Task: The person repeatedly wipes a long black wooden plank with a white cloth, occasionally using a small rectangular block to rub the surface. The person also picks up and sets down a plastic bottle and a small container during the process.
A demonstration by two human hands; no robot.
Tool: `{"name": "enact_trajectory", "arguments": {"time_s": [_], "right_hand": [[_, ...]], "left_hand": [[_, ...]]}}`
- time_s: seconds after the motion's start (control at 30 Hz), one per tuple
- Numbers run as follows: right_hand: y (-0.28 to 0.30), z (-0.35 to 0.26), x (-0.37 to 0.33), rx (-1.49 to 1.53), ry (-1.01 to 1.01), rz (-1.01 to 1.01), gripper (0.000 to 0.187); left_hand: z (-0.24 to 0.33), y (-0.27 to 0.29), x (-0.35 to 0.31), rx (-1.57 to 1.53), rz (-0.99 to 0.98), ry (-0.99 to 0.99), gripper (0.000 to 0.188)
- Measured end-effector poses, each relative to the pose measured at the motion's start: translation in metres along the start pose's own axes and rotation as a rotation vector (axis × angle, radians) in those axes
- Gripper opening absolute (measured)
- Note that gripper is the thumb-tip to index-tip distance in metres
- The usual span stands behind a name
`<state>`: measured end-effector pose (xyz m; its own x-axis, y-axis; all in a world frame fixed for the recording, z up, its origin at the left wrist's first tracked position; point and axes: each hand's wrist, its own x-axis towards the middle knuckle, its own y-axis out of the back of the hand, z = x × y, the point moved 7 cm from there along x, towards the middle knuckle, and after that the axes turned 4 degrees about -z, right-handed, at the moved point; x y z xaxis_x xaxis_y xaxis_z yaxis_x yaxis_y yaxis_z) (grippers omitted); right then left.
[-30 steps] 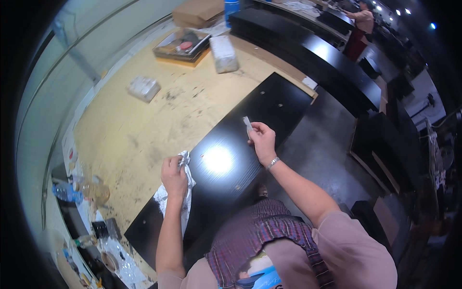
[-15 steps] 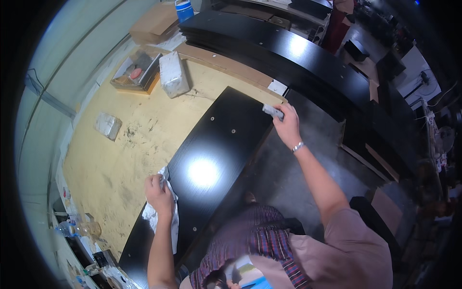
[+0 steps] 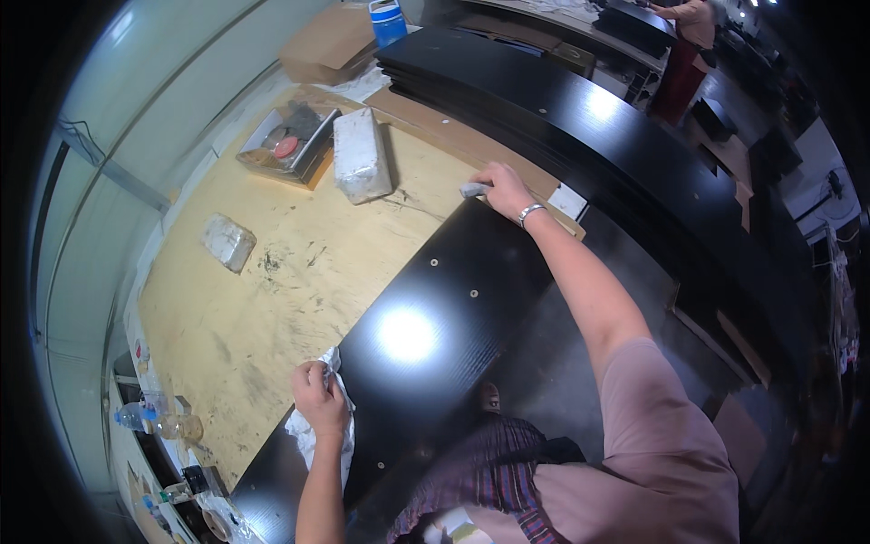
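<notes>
A long black board [image 3: 390,372] with small round metal fittings lies slantwise in front of me on a yellowish worktable [image 3: 299,299]. At its far end, my right hand [image 3: 504,190] is closed on a small grey-white block [image 3: 472,189], held at the board's far left corner. My left hand [image 3: 320,399] grips a crumpled white cloth [image 3: 301,435], which rests over the board's left edge. The left fingertips are partly sunk in the cloth's folds.
Two white wrapped blocks [image 3: 361,156] and an open box [image 3: 299,168] with a red round item lie on the table. A stack of black panels [image 3: 580,109] stands beyond, near a blue jug [image 3: 388,25]. Plastic bottles [image 3: 136,417] stand at left. Another person [image 3: 686,54] stands far right.
My right hand has moved with the small block from the board's far right corner to its far left corner. The left hand keeps hold of the cloth. The whole view has shifted slightly.
</notes>
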<state>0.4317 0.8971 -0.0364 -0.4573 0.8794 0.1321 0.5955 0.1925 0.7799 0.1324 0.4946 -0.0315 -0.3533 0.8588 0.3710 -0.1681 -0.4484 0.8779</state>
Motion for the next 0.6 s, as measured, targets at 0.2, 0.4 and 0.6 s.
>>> {"name": "enact_trajectory", "arguments": {"time_s": [0.2,0.4,0.6], "right_hand": [[-0.007,0.022,-0.006,0.179,-0.080,-0.032,0.029],[0.003,0.029,-0.011,0.073,-0.001,-0.034,0.025],[-0.004,0.030,-0.010,0.097,-0.042,-0.049,0.029]], "left_hand": [[0.004,0.001,0.002,0.008,0.003,0.013,0.026],[0.005,0.003,0.003,0.012,0.015,0.007,0.028],[0.005,0.001,0.003,0.017,0.000,0.002,0.028]]}}
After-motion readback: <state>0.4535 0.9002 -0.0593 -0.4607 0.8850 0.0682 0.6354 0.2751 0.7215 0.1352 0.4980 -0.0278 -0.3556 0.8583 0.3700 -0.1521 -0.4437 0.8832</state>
